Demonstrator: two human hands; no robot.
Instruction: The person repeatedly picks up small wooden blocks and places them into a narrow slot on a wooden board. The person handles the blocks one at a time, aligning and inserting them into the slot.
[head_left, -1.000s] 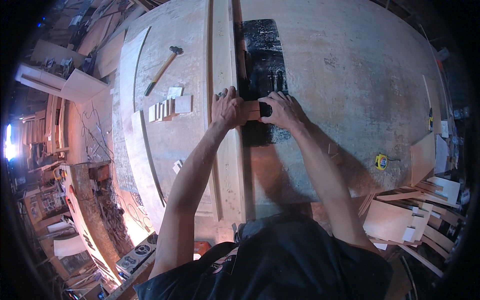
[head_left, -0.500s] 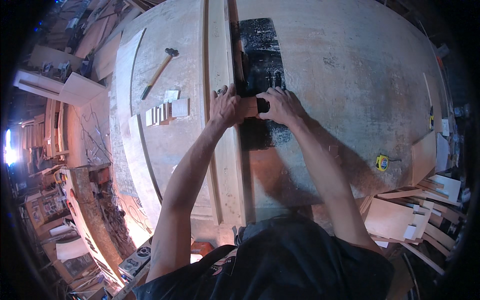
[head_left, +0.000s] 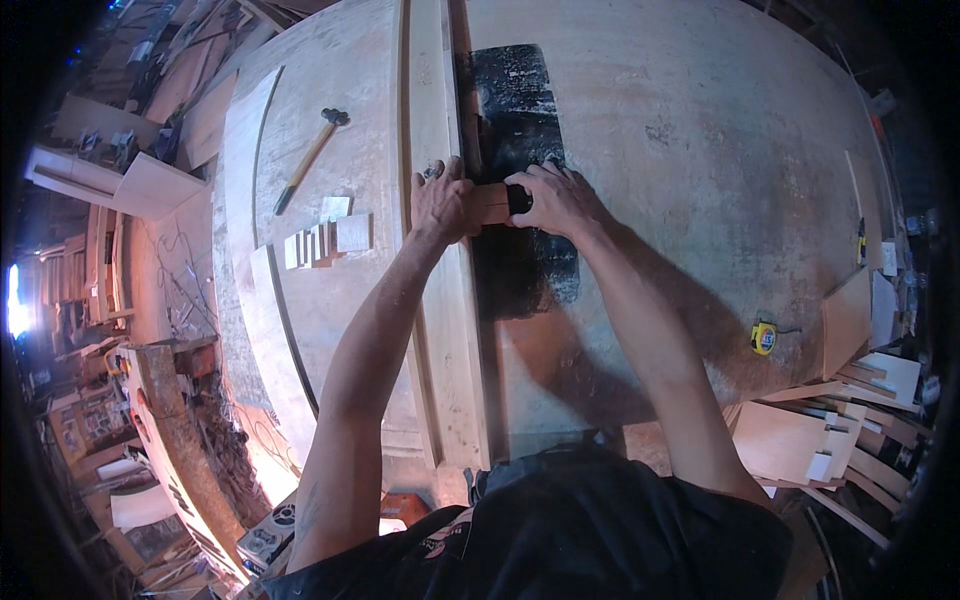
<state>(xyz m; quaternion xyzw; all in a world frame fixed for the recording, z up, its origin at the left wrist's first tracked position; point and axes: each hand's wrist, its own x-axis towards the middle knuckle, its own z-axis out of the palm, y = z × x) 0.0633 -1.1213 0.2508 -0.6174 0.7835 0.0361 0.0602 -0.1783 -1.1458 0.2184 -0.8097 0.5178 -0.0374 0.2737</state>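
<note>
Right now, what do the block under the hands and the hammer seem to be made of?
The block: pale bare wood, it seems, unfinished, with a dark line across it. The hammer: light wooden handle and dark head, probably metal. The left hand and right hand both press the block.

Pale smooth wooden plank (head_left: 440, 250), rough matt black sheet (head_left: 520, 180), dusty worn wooden tabletop (head_left: 700, 150)
</note>
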